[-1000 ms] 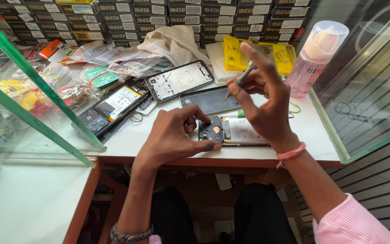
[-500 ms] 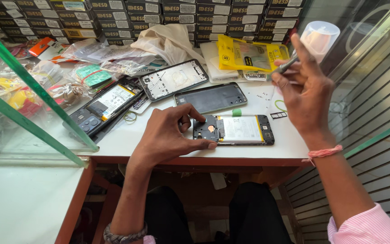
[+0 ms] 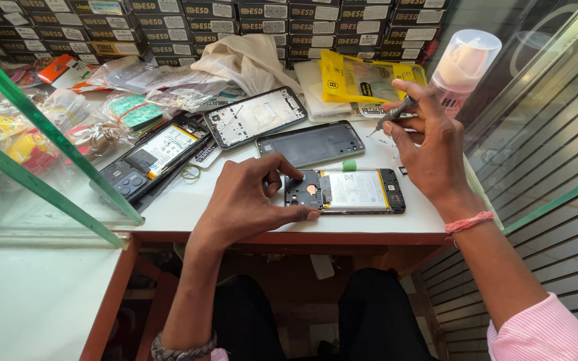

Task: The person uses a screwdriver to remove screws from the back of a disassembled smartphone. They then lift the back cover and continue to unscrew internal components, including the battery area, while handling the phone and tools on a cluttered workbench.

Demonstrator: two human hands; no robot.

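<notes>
An opened phone [image 3: 356, 190] with its back off lies near the front edge of the white worktop [image 3: 188, 200], showing a white battery and a dark circuit board. My left hand [image 3: 249, 200] rests on the worktop and pinches the phone's left end between thumb and fingers. My right hand [image 3: 429, 137] is raised above the phone's right end and holds a small screwdriver [image 3: 391, 115], its tip pointing down to the left, clear of the phone.
A dark phone back cover [image 3: 312, 142], a white phone frame [image 3: 257, 116] and another opened phone [image 3: 152, 157] lie behind. A spray bottle [image 3: 463, 67] stands at the back right beside a yellow packet [image 3: 362, 80]. Stacked boxes [image 3: 235, 20] line the back; a glass case [image 3: 28, 154] stands left.
My right hand with the screwdriver has swung from above the phone's middle out to the right and a little back. My left hand has stayed on the phone's left end.
</notes>
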